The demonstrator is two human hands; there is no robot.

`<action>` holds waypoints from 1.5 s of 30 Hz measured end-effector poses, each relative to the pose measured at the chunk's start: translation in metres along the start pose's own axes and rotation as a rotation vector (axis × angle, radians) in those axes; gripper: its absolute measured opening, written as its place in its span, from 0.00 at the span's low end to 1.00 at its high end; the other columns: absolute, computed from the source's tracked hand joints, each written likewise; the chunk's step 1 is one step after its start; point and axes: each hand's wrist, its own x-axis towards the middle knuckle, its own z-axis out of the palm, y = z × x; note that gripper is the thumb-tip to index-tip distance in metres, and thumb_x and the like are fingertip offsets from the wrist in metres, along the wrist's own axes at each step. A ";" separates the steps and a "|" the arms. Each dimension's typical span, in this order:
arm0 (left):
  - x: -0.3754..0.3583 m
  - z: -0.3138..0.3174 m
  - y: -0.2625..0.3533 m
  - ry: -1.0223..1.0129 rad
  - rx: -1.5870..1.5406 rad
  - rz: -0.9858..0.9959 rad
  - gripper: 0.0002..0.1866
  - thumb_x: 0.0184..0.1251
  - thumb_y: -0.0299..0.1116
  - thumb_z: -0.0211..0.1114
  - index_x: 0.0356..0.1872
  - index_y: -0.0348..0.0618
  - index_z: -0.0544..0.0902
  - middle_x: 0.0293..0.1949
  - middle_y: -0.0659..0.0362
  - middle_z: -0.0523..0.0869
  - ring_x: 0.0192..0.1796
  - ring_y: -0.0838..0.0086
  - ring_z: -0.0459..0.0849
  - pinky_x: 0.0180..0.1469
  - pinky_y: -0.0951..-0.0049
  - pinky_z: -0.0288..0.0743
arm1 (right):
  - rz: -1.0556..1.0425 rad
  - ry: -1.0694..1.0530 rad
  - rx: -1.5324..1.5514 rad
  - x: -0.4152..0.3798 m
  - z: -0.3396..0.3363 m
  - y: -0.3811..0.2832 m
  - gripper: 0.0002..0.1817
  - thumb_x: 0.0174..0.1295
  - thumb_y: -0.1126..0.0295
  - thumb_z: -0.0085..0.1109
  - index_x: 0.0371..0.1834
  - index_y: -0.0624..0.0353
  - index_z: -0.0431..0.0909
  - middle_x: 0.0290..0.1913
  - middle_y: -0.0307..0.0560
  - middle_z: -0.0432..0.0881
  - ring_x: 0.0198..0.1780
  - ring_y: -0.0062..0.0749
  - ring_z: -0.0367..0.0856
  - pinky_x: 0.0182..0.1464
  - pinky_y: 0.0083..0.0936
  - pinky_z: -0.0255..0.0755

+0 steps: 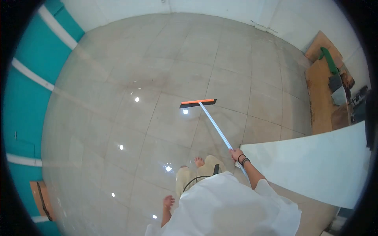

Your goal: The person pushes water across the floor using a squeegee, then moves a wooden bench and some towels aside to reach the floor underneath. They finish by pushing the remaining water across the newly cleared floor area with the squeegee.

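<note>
Just one hand (236, 154), the right, grips one orange-headed squeegee (215, 125).

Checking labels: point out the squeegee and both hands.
Squeegee (215, 125): head view, on its pole.
Right hand (236, 154): head view, on the back of the hand.
Left hand (168, 201): head view, middle of the hand.

Floor (98, 114) lies open ahead and left of the squeegee (199, 103), but a white panel (307, 161) crowds the right hand (236, 154).

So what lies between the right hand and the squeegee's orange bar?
In the head view, just the pale handle, crossing above tiled floor from right hand to orange bar.
</note>
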 end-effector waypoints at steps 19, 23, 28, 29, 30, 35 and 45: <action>0.301 -0.201 0.622 -0.152 0.286 0.336 0.15 0.59 0.38 0.47 0.45 0.44 0.69 0.25 0.59 0.78 0.20 0.78 0.74 0.13 0.84 0.62 | 0.208 0.423 -0.061 0.073 0.338 -0.123 0.15 0.47 0.60 0.51 0.28 0.60 0.77 0.32 0.60 0.76 0.37 0.50 0.75 0.38 0.39 0.69; 0.266 -0.159 0.809 -0.073 0.309 0.584 0.09 0.59 0.39 0.53 0.36 0.47 0.72 0.22 0.64 0.75 0.21 0.84 0.72 0.17 0.87 0.58 | 0.335 0.449 0.164 0.067 0.363 -0.180 0.13 0.48 0.61 0.49 0.28 0.59 0.77 0.31 0.58 0.77 0.36 0.51 0.75 0.37 0.39 0.69; 0.230 -0.091 0.906 -0.192 0.401 0.650 0.11 0.58 0.38 0.55 0.37 0.43 0.73 0.23 0.63 0.75 0.25 0.83 0.73 0.21 0.86 0.61 | 0.400 0.510 0.196 0.061 0.354 -0.256 0.14 0.49 0.59 0.50 0.26 0.60 0.77 0.29 0.57 0.77 0.34 0.49 0.76 0.36 0.38 0.70; 0.222 -0.084 0.901 -0.183 0.467 0.602 0.10 0.58 0.37 0.54 0.37 0.42 0.73 0.24 0.63 0.76 0.25 0.82 0.73 0.22 0.84 0.63 | 0.405 0.525 0.189 0.058 0.353 -0.267 0.14 0.49 0.59 0.50 0.26 0.60 0.77 0.28 0.56 0.77 0.33 0.49 0.76 0.35 0.37 0.70; 0.227 -0.080 0.897 -0.318 0.525 0.593 0.10 0.58 0.36 0.54 0.37 0.42 0.73 0.25 0.62 0.76 0.26 0.81 0.74 0.23 0.83 0.65 | 0.412 0.537 0.210 0.055 0.347 -0.281 0.15 0.49 0.59 0.51 0.25 0.60 0.77 0.28 0.56 0.78 0.33 0.48 0.77 0.35 0.37 0.70; 0.222 0.002 0.845 -0.399 0.928 0.398 0.12 0.56 0.36 0.51 0.40 0.46 0.75 0.27 0.61 0.79 0.25 0.78 0.76 0.22 0.81 0.66 | 0.502 0.471 0.746 0.064 0.217 -0.315 0.17 0.47 0.60 0.58 0.21 0.67 0.74 0.18 0.47 0.75 0.15 0.31 0.73 0.19 0.27 0.69; 0.290 0.039 0.894 -0.842 1.449 0.709 0.15 0.52 0.42 0.55 0.35 0.44 0.79 0.28 0.59 0.80 0.25 0.69 0.78 0.29 0.70 0.71 | 0.492 0.502 0.914 0.108 0.100 -0.408 0.16 0.49 0.62 0.57 0.27 0.67 0.72 0.16 0.45 0.72 0.12 0.27 0.70 0.12 0.23 0.65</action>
